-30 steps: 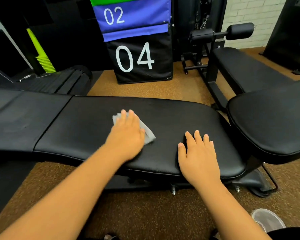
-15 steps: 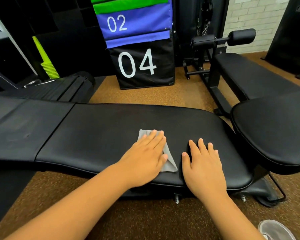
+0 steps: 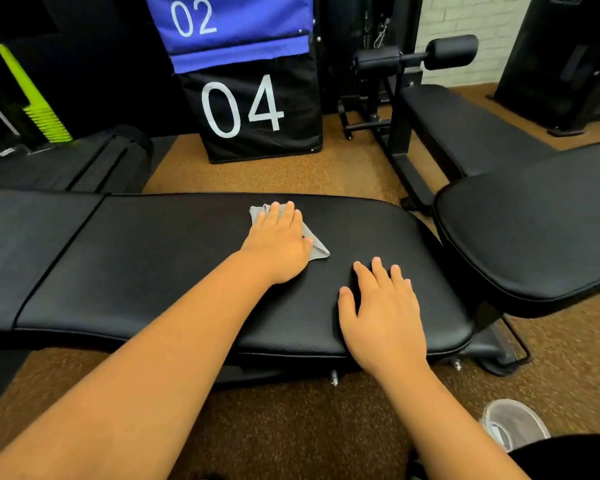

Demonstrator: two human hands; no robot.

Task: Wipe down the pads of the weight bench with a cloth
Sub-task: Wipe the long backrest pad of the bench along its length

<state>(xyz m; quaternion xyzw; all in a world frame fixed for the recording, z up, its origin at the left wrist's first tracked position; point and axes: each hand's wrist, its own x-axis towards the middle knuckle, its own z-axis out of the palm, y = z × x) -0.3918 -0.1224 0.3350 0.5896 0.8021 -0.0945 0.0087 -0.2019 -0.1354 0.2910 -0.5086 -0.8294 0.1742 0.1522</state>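
A long black bench pad [image 3: 160, 265] runs across the middle of the view, with a seam to a second pad [image 3: 25, 244] at the left. My left hand [image 3: 278, 240] lies flat with straight fingers on a small grey cloth [image 3: 317, 249], pressing it onto the far half of the pad. Most of the cloth is hidden under the hand; corners stick out at the fingertips and at the right. My right hand [image 3: 381, 313] rests flat on the pad near its front right edge, fingers spread, holding nothing.
Another black pad [image 3: 534, 230] sits raised at the right, and a second bench [image 3: 465, 129] with roller pads stands behind it. Black and blue numbered soft boxes [image 3: 257, 112] stand on the brown floor beyond. A shoe [image 3: 513, 424] shows at the lower right.
My left hand has slid the cloth away from me, from near the pad's front edge to its far half. My right hand has stayed where it was.
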